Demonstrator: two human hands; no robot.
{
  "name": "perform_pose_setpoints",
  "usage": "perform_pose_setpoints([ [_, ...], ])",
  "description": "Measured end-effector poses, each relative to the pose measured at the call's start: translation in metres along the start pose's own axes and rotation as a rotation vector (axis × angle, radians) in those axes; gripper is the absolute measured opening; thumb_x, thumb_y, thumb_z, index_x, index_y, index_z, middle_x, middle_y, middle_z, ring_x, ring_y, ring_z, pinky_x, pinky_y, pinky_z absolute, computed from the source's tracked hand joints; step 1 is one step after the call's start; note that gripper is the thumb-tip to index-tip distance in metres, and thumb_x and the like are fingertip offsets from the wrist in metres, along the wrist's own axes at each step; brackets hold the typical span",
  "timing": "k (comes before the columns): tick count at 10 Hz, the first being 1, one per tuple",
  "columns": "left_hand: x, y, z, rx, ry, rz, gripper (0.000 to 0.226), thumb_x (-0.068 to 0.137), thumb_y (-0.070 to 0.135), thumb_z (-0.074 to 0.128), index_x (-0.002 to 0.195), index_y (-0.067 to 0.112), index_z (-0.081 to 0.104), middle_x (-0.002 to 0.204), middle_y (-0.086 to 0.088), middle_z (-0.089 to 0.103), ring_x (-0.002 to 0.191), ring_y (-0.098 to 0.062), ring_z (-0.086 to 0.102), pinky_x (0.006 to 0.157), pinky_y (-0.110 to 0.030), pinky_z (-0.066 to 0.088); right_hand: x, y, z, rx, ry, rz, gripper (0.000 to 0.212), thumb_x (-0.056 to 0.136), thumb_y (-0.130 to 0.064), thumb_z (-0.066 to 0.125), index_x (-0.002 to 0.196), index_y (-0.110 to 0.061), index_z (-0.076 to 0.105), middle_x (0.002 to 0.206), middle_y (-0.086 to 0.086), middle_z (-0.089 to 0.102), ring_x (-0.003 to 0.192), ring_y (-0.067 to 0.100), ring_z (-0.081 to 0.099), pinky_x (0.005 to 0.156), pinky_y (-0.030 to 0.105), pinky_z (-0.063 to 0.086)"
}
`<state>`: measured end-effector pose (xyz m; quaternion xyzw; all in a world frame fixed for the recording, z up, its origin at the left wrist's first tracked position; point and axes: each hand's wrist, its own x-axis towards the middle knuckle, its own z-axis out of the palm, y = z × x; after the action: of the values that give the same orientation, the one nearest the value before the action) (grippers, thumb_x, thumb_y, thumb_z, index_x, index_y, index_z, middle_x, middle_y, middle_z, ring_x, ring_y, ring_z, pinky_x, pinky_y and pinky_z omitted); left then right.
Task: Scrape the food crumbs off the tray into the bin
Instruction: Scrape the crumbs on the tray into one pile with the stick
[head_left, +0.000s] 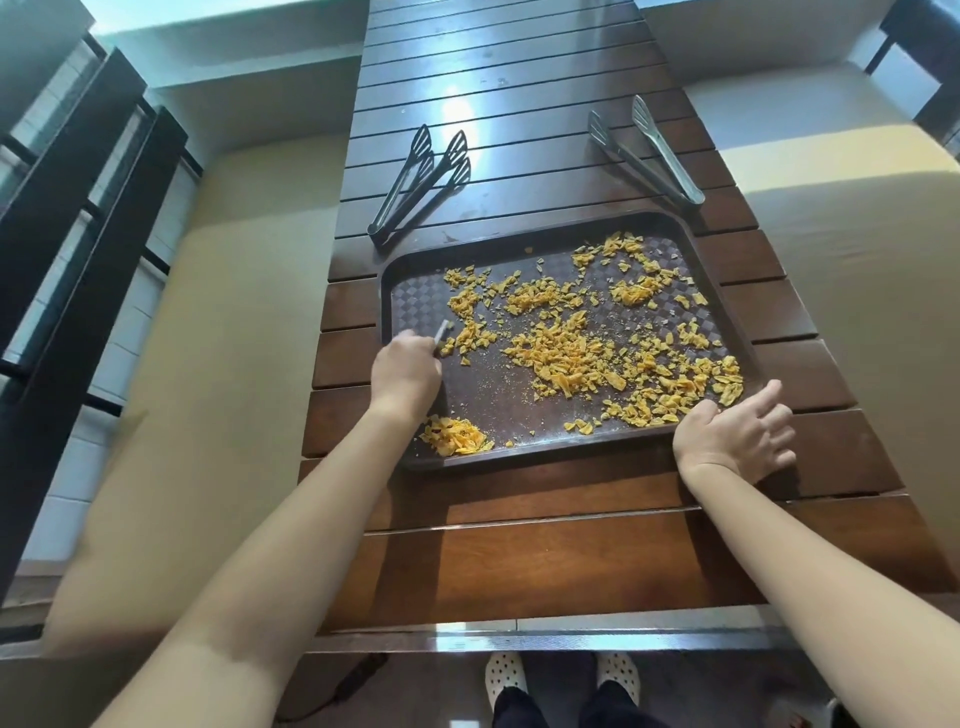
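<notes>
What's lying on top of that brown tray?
Orange food crumbs lie scattered over the tray, with a small pile at its near left corner. The left hand holds a small tool there, covering part of the surface; what lies beneath cannot be seen.

Scraping tool (442, 332): only a short pale tip is seen; the rest is hidden inside the left hand (406, 375), its kind not determinable. Tray (470, 464): near right corner is covered by the right hand (737, 436). Shoes (504, 675): partly hidden under the table's (545, 561) near edge.
</notes>
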<state>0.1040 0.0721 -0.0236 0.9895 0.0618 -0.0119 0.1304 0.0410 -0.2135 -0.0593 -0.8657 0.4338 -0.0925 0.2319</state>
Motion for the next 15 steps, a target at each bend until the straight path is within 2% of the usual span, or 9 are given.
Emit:
perform_pose_setpoints([
  [1,-0.021,0.002,0.003,-0.034,-0.023,0.037,0.024,0.090,0.015,0.053,0.107,0.008,0.067,0.095,-0.011,0.062,0.076,-0.022,0.055,0.071,-0.032,0.048,0.000,0.000,0.000,-0.002,-0.003,0.004,0.065,0.088,-0.023,0.049,0.146,-0.007,0.024,0.142,0.021,0.037,0.126,0.039,0.035,0.104,0.046,0.025],
  [2,-0.017,-0.003,-0.004,-0.020,0.094,-0.067,0.026,0.091,0.014,0.051,0.111,0.003,0.064,0.098,-0.014,0.061,0.083,-0.028,0.061,0.070,-0.034,0.049,0.000,0.000,0.000,-0.005,-0.004,0.006,0.065,0.088,-0.023,0.049,0.146,-0.008,0.024,0.142,0.020,0.037,0.127,0.038,0.035,0.105,0.046,0.025],
  [4,0.003,-0.006,-0.007,0.061,0.074,-0.190,0.025,0.093,0.008,0.048,0.110,-0.005,0.061,0.104,-0.020,0.061,0.092,-0.034,0.063,0.073,-0.035,0.052,0.000,0.000,0.000,-0.008,-0.003,0.009,0.065,0.088,-0.024,0.049,0.146,-0.008,0.024,0.143,0.020,0.036,0.127,0.038,0.035,0.105,0.046,0.025],
  [7,-0.015,0.000,0.000,-0.049,0.022,-0.028,0.026,0.089,0.017,0.056,0.111,0.007,0.067,0.100,-0.012,0.065,0.083,-0.024,0.062,0.071,-0.031,0.050,0.000,-0.001,0.000,-0.004,-0.008,0.007,0.066,0.088,-0.024,0.049,0.147,-0.008,0.023,0.143,0.020,0.036,0.128,0.037,0.035,0.106,0.046,0.025],
  [9,0.004,-0.011,-0.010,-0.021,0.095,-0.220,0.024,0.091,0.009,0.050,0.105,-0.004,0.064,0.100,-0.019,0.063,0.088,-0.032,0.063,0.066,-0.030,0.047,0.000,0.000,-0.001,-0.009,-0.009,0.003,0.065,0.089,-0.024,0.049,0.147,-0.008,0.023,0.143,0.019,0.035,0.128,0.037,0.034,0.106,0.045,0.025],
  [11,-0.012,0.005,0.000,-0.049,0.007,0.083,0.025,0.090,0.021,0.054,0.110,0.014,0.068,0.097,-0.005,0.064,0.074,-0.016,0.051,0.064,-0.027,0.042,0.000,0.000,0.000,0.001,0.002,0.005,0.065,0.087,-0.022,0.049,0.145,-0.008,0.025,0.142,0.020,0.037,0.127,0.038,0.035,0.104,0.045,0.025],
  [13,0.033,-0.001,0.002,-0.174,0.094,-0.004,0.025,0.091,0.021,0.052,0.110,0.015,0.069,0.106,-0.003,0.065,0.092,-0.024,0.058,0.075,-0.030,0.047,0.000,0.000,0.000,-0.006,0.005,0.006,0.066,0.087,-0.023,0.049,0.146,-0.008,0.025,0.142,0.019,0.037,0.127,0.038,0.035,0.104,0.045,0.025],
  [14,0.039,-0.002,0.006,-0.224,0.034,0.031,0.025,0.092,0.017,0.053,0.111,0.013,0.068,0.108,-0.004,0.064,0.092,-0.025,0.060,0.077,-0.031,0.048,0.001,0.000,0.000,-0.007,0.008,0.006,0.066,0.087,-0.023,0.049,0.146,-0.008,0.025,0.142,0.019,0.037,0.127,0.038,0.035,0.104,0.045,0.025],
  [15,0.029,-0.010,0.006,-0.153,-0.021,0.217,0.023,0.093,0.015,0.053,0.109,0.014,0.069,0.111,-0.005,0.064,0.091,-0.025,0.060,0.080,-0.035,0.052,0.000,0.000,0.000,-0.006,0.007,0.002,0.066,0.087,-0.023,0.049,0.146,-0.008,0.025,0.142,0.019,0.037,0.127,0.038,0.035,0.104,0.045,0.025],
])
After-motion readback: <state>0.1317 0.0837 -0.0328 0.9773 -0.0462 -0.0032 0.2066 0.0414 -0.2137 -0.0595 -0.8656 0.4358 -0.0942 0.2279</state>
